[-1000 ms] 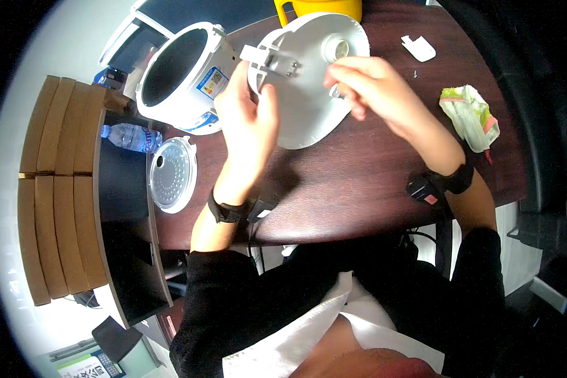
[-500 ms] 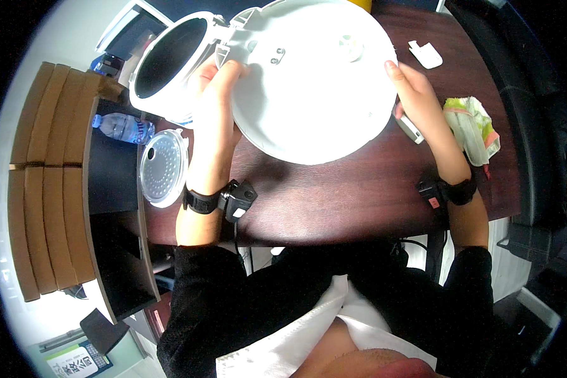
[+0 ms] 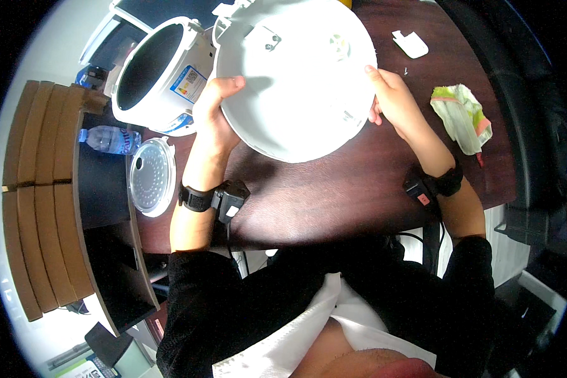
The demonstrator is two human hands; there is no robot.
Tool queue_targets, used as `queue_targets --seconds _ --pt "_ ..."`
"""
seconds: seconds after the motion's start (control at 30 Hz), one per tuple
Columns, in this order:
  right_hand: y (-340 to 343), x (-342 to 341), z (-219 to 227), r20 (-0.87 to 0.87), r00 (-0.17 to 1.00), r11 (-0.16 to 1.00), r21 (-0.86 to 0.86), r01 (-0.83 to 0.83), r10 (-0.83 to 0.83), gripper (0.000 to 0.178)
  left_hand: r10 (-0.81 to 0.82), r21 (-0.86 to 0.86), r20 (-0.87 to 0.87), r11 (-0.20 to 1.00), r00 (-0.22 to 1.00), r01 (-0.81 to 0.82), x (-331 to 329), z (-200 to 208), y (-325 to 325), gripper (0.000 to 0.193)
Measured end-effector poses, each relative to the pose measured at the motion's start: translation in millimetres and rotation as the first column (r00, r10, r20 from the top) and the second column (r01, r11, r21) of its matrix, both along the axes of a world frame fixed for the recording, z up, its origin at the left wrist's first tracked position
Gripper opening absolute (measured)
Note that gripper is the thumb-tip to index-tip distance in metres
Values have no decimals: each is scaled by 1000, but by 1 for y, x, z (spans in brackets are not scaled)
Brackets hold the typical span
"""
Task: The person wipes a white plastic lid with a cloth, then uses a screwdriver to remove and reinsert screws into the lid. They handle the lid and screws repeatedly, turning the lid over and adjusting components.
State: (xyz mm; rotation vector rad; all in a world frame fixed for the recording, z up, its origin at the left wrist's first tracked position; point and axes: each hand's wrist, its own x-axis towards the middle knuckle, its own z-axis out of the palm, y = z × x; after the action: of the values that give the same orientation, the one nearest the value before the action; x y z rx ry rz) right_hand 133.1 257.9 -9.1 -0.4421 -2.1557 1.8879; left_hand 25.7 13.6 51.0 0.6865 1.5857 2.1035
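Observation:
I hold up a large white round rice cooker lid [image 3: 290, 94], its shallow inner side facing me. My left hand [image 3: 213, 116] is closed on its left rim, thumb over the edge and fingers hidden underneath. On the right rim, my right hand [image 3: 394, 101] grips with the thumb on the edge and fingers below. A hinge-like part [image 3: 228, 16] juts from the lid's upper left. Close by the left hand, the white rice cooker body [image 3: 176, 85] stands tilted in view, its dark inside showing. A translucent dotted round inner lid [image 3: 151, 179] lies left of my left wrist.
A water bottle [image 3: 110, 140] lies at the left. Right of the lid are a white plastic piece [image 3: 411, 44], a tiny screw-like bit [image 3: 405, 71] and a crumpled green and white cloth [image 3: 463, 120]. Brown cartons [image 3: 44, 195] stand at far left. Dark wood tabletop [image 3: 315, 208] spreads below.
The view has turned slightly. My left hand has slid lower along the lid's rim, and the cooker's side label now shows. A small pale object by my right hand no longer shows.

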Motion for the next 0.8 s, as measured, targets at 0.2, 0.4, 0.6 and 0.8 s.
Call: queue_targets --seconds 0.2,0.4,0.6,0.8 --pt "-3 -2 -1 77 997 1000 29 -3 1 45 90 -5 -119 996 989 -91 -8 -8 -5 33" --pt "5 7 14 124 988 967 228 -114 87 41 82 -44 -235 994 968 -95 -5 5 -2 47" --pt "84 13 25 42 984 879 457 137 -175 24 95 -78 -270 990 958 -120 -13 19 -11 54" --pt "145 10 -22 182 933 833 524 174 -310 19 148 -96 -255 980 956 -177 -12 23 -5 49"
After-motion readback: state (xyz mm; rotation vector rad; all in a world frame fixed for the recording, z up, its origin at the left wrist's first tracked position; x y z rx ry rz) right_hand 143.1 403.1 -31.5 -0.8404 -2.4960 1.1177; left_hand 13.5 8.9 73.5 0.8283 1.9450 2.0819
